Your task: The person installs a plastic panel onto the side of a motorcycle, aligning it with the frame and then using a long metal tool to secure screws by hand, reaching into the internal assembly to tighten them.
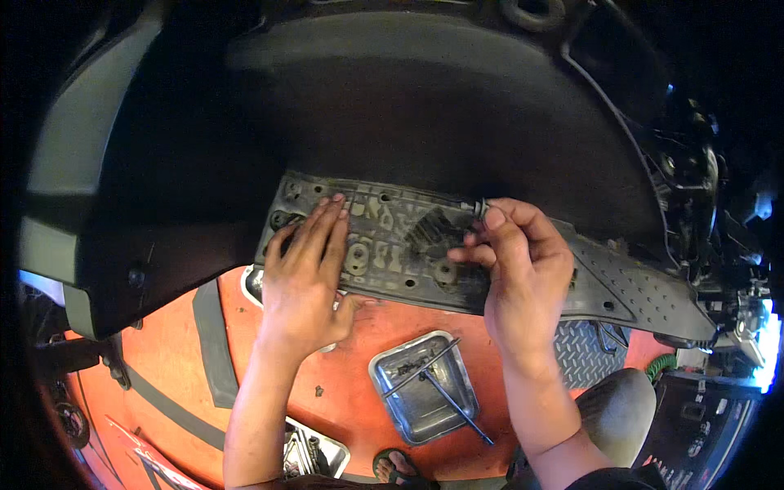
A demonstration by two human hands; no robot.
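On the underbody panel (pixel 392 245), left hand (pixel 306 269) lies flat (right hand (pixel 523 269) pinching a fastener (pixel 480 208)).

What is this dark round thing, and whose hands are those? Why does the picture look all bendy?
The picture comes from a small camera worn on a person's head, looking down at their own two hands. Its wide lens bends straight lines near the edges. The big dark curved thing is the liner inside a car's wheel arch. Below it hangs a black plastic panel full of holes. The left hand lies flat on the panel. The right hand pinches a small fastener at the panel's top edge. Lower down is an orange floor with a metal tray holding thin metal tools and small parts.
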